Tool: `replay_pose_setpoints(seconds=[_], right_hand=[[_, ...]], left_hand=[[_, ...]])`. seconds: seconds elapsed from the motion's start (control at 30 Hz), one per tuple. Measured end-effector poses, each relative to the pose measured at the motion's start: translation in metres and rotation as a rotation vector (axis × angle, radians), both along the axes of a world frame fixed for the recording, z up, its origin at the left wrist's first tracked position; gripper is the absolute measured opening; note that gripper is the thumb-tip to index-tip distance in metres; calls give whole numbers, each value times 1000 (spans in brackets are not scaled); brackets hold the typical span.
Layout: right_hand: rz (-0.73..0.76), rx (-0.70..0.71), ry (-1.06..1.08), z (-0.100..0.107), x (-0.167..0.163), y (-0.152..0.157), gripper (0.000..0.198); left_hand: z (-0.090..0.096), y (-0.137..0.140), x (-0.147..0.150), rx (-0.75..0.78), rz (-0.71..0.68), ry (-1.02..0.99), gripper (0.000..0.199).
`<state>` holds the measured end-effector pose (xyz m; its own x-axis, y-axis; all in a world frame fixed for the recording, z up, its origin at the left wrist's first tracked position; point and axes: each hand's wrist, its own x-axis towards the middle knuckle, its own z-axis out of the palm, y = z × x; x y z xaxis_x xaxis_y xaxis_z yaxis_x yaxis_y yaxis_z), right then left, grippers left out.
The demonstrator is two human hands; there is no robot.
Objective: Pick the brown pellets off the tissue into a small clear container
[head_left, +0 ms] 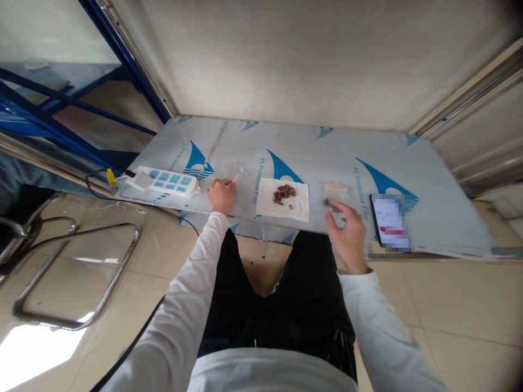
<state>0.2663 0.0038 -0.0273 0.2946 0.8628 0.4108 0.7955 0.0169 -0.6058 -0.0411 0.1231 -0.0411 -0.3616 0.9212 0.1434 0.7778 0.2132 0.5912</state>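
Note:
My left hand (222, 196) is closed, its fingertips pinching a small clear plastic bag (237, 172) that lies on the film-covered table. Between my hands lies a white paper sheet (265, 206) with a heap of small dark brown pieces (284, 194) on it. A lone small piece (291, 207) sits just below the heap. My right hand (347, 234) hovers at a second clear bag (335, 190) with a reddish strip along its top. Dark bits show near its fingertips, inside or on that bag. The right thumb and forefinger are apart.
A white power strip (174, 184) with a plugged-in adapter lies on the left of the table (281, 136), its black cable hanging over the front edge. A phone (390, 222) rests right of my right hand. A metal-framed chair (102, 288) stands at lower left, a wall behind the table.

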Motion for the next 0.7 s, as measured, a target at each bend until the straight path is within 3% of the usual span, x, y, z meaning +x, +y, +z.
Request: replay_pose_setpoints(seconds=[0.17,0.27,0.37,0.47,0.57,0.7], right_hand=[[29,8,47,-3,-21,-22,30],[70,20,126,7,-42,-24,28],[190,6,341,28,-75,-20,25],[380,-104,608,51,-107,-18,25],[497,-258,817,60,-122,-27,24],[507,-444,994,51,-112,-53,24]], left_hand=[[13,0,-5,53,79,-83,22],[22,-13,-1,114,136,-147,24],[32,-49,18,164,168,-290,27],[42,-105,49,219,37,-834,26],[53,-154,71,147,-84,-1133,22],[59,-193,71,-95,-159,-1332,24]])
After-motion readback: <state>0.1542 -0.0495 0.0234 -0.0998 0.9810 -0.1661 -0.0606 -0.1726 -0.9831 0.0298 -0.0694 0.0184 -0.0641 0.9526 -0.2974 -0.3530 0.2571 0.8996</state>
